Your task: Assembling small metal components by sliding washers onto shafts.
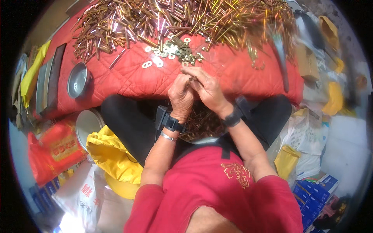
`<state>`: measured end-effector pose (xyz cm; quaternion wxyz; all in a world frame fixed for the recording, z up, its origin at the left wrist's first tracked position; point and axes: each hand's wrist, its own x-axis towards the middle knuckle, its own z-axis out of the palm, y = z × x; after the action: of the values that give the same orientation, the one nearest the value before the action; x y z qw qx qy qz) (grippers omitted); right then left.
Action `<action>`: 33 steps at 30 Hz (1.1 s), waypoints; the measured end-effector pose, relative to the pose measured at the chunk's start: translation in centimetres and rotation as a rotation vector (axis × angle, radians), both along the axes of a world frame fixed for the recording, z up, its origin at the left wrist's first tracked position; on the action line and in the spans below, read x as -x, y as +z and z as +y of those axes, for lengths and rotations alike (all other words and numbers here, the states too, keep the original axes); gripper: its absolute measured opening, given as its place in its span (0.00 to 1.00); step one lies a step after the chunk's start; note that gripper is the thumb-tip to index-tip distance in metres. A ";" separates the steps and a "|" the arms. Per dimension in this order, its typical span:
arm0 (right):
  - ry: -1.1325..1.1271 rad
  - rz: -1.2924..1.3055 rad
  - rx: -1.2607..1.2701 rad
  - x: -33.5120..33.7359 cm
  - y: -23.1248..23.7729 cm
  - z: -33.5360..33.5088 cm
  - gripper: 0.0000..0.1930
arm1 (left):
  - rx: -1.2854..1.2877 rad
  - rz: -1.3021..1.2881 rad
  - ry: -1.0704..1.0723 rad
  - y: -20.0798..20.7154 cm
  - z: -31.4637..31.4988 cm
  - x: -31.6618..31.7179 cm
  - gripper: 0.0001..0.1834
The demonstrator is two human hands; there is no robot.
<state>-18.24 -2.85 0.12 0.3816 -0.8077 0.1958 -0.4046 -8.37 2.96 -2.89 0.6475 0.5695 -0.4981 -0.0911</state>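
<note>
Wearing a red shirt [198, 171], working over a red quilted cloth [124, 75].
Pinching a small coppery piece [192, 79] between closed fingers of left hand [181, 92] and right hand [208, 86], just this side of loose washers [167, 49], facing heaped coppery rods [171, 19].

ok so the red bag [54, 155] on the left has gold characters across it, the white sack [79, 190] below shows red ones, and the blue boxes' [314, 196] small markings are unreadable.
</note>
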 end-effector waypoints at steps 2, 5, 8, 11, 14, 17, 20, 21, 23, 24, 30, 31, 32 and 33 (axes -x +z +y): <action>-0.028 -0.018 0.066 0.0 -0.3 -0.1 0.16 | -0.014 -0.020 -0.005 -0.4 -0.1 -0.1 0.07; -0.063 0.057 0.124 0.6 -2.0 -0.4 0.17 | -0.076 -0.054 -0.014 -1.3 0.1 0.0 0.08; -0.095 0.055 0.108 0.5 -2.4 -0.2 0.18 | -0.086 -0.075 0.007 -1.4 -0.1 0.2 0.10; -0.124 0.061 0.070 0.3 -2.3 -0.3 0.17 | -0.077 -0.079 0.019 -1.4 -0.4 0.1 0.10; -0.008 -0.023 -0.291 0.2 -2.4 -0.6 0.17 | -0.129 0.107 -0.027 -2.3 -0.5 -0.9 0.07; -0.248 -0.001 -0.139 1.7 -0.3 -2.4 0.13 | -0.238 0.842 -0.230 1.1 -0.4 -0.9 0.07; -0.275 0.194 0.105 2.3 -0.8 -5.3 0.11 | -0.334 0.967 -0.314 1.9 0.6 -2.4 0.15; -0.263 0.247 0.163 2.1 -1.0 -5.8 0.10 | -0.364 0.992 -0.356 2.0 1.0 -2.7 0.17; -0.239 0.352 0.279 1.7 -1.4 -6.6 0.09 | -0.377 1.004 -0.349 2.2 1.5 -2.4 0.18; -0.256 0.349 0.330 1.3 -1.7 -6.6 0.07 | -0.393 0.996 -0.337 2.4 2.0 -2.3 0.17; -0.259 0.311 0.238 1.1 -0.4 -5.7 0.04 | -0.360 0.998 -0.300 3.1 3.0 -1.6 0.13; -0.239 0.269 0.171 1.2 0.2 -5.1 0.04 | -0.363 0.992 -0.321 2.8 3.2 -1.8 0.12; -0.148 0.220 -0.045 1.6 0.7 -4.4 0.04 | -0.367 0.984 -0.342 2.7 3.3 -1.8 0.11; -0.058 0.175 -0.264 1.9 1.9 -3.0 0.03 | -0.387 0.986 -0.355 2.7 3.5 -1.7 0.10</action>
<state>-20.12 -5.83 2.05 0.4541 -0.7767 0.3028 -0.3144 -6.68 6.49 -0.22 0.6620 0.4753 -0.1990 -0.5442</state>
